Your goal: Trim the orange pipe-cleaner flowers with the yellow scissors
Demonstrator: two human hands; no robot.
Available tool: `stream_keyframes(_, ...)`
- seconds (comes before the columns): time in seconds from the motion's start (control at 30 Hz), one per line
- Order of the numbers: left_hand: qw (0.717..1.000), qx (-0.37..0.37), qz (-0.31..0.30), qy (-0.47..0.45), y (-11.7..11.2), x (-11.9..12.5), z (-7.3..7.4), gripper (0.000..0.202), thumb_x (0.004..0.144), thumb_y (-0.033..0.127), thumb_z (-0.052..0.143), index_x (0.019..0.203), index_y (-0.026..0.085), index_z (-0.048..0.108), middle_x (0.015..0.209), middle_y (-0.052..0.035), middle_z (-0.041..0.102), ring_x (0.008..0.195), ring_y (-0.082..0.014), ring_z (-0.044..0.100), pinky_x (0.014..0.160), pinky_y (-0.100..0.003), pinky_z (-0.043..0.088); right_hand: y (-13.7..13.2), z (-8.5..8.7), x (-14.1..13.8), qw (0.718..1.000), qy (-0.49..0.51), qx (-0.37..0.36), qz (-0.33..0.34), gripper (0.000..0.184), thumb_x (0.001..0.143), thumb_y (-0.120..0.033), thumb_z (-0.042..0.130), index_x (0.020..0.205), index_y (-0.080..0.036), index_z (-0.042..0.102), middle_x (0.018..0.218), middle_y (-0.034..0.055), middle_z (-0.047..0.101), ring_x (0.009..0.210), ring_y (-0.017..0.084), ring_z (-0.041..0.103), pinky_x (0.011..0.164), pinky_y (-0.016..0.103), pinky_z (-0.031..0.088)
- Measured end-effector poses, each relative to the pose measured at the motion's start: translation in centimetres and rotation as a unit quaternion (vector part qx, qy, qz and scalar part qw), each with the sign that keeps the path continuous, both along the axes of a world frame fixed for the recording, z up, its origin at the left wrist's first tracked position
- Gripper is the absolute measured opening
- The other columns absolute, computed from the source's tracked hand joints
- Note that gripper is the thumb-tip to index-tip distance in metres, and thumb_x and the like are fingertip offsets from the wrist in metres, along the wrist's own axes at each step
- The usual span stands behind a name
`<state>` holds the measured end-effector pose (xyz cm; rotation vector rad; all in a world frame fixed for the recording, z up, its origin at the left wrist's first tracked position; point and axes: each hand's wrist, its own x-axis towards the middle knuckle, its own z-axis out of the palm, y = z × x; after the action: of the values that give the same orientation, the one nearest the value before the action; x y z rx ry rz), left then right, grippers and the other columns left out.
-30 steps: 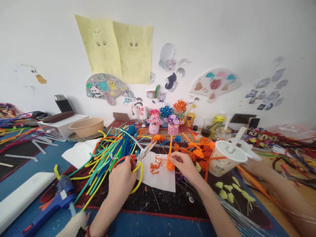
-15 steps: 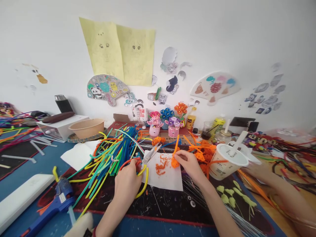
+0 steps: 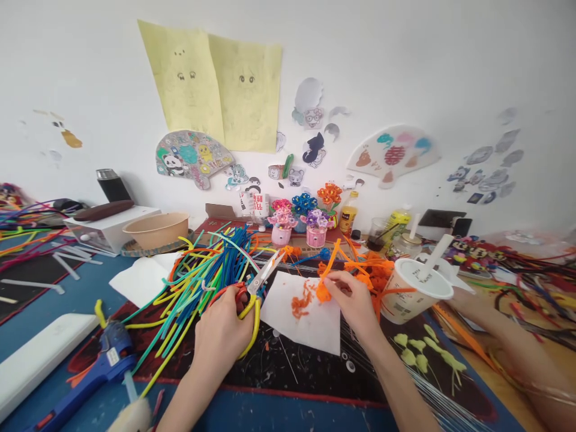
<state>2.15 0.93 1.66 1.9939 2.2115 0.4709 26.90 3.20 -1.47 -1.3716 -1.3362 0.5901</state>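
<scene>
My left hand (image 3: 224, 329) is closed round scissors (image 3: 263, 273) with red and yellow handles, their blades apart and pointing up and to the right. Between the fingertips of my right hand (image 3: 353, 300) is an orange pipe cleaner flower (image 3: 323, 292) with a strip standing up from it. It is held over the right part of a white sheet of paper (image 3: 321, 333). Orange fuzz clippings (image 3: 302, 301) lie on that sheet. Right of my fingers is a pile of orange pipe cleaner pieces (image 3: 373, 270). The scissor blades and the flower are apart.
A bundle of coloured pipe cleaners (image 3: 225, 264) lies left of the paper. A lidded cup with a straw (image 3: 416, 291) stands by my right forearm. A blue glue gun (image 3: 108, 360) is at front left. Another person's arm (image 3: 504, 342) reaches in at right. Potted craft flowers (image 3: 316, 228) stand behind.
My left hand and the scissors have shifted slightly left and lower. My right hand has moved slightly right with the orange flower. The paper has slid a little right and nearer.
</scene>
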Motion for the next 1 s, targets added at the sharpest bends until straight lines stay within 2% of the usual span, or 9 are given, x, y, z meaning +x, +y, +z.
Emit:
stream_keyframes(0.2, 0.998, -0.025, -0.025, -0.045, -0.2, 0.5, -0.6, 0.033, 0.086, 0.051, 0.047, 0.104, 0.024, 0.055, 0.093, -0.0054, 0.073, 0.086, -0.0289, 0.069, 0.060, -0.029, 0.040, 1.1, -1.3, -1.2, 0.999, -0.039, 0.005, -0.003, 0.020, 0.076, -0.040, 0.063, 0.071, -0.021, 0.070, 0.079, 0.0059, 0.069, 0.067, 0.022, 0.060, 0.064, 0.033, 0.046)
stream_keyframes(0.37, 0.995, -0.033, -0.034, -0.083, 0.0, 0.9, -0.8, 0.027, 0.085, 0.050, 0.050, 0.094, 0.024, 0.055, 0.088, -0.0033, 0.071, 0.082, -0.0247, 0.068, 0.060, -0.027, 0.038, 0.4, -0.7, -0.4, 0.996, -0.071, 0.016, -0.047, 0.015, 0.073, -0.039, 0.067, 0.069, -0.024, 0.071, 0.092, 0.0070, 0.069, 0.088, 0.027, 0.057, 0.077, 0.038, 0.042)
stream_keyframes(0.47, 0.992, -0.043, -0.055, -0.101, -0.2, 0.9, -0.8, 0.025, 0.086, 0.050, 0.048, 0.088, 0.025, 0.053, 0.082, -0.0020, 0.069, 0.077, -0.0227, 0.067, 0.060, -0.026, 0.038, -0.2, -0.4, -0.9, 0.999, 0.013, 0.024, -0.047, 0.018, 0.072, -0.041, 0.070, 0.070, -0.022, 0.071, 0.090, 0.0076, 0.068, 0.090, 0.027, 0.057, 0.078, 0.037, 0.043)
stream_keyframes(0.57, 0.989, -0.059, -0.079, -0.108, -0.7, 1.0, -0.8, 0.023, 0.085, 0.047, 0.050, 0.090, 0.025, 0.052, 0.085, -0.0018, 0.068, 0.076, -0.0221, 0.066, 0.060, -0.026, 0.037, -0.3, -0.8, -2.4, 0.997, 0.076, 0.014, -0.025, 0.025, 0.080, -0.044, 0.063, 0.077, -0.020, 0.069, 0.078, 0.0054, 0.067, 0.072, 0.022, 0.058, 0.067, 0.033, 0.046)
stream_keyframes(0.73, 0.987, -0.087, -0.091, -0.099, -0.9, 1.6, -0.7, 0.022, 0.079, 0.039, 0.060, 0.097, 0.026, 0.054, 0.089, -0.0011, 0.069, 0.080, -0.0225, 0.065, 0.062, -0.026, 0.035, -0.3, -1.7, -4.4, 0.993, 0.120, 0.007, 0.009, 0.024, 0.080, -0.042, 0.063, 0.077, -0.019, 0.069, 0.073, 0.0033, 0.066, 0.070, 0.019, 0.059, 0.063, 0.028, 0.047)
stream_keyframes(1.0, 0.976, -0.128, -0.126, -0.126, -1.4, 1.5, -1.1, 0.015, 0.081, 0.040, 0.058, 0.079, 0.025, 0.055, 0.066, 0.0024, 0.065, 0.059, -0.0173, 0.058, 0.055, -0.023, 0.031, -1.3, -1.2, -4.7, 0.987, 0.159, 0.012, 0.000, 0.018, 0.079, -0.037, 0.066, 0.077, -0.020, 0.068, 0.074, 0.0019, 0.065, 0.064, 0.016, 0.056, 0.057, 0.026, 0.044)
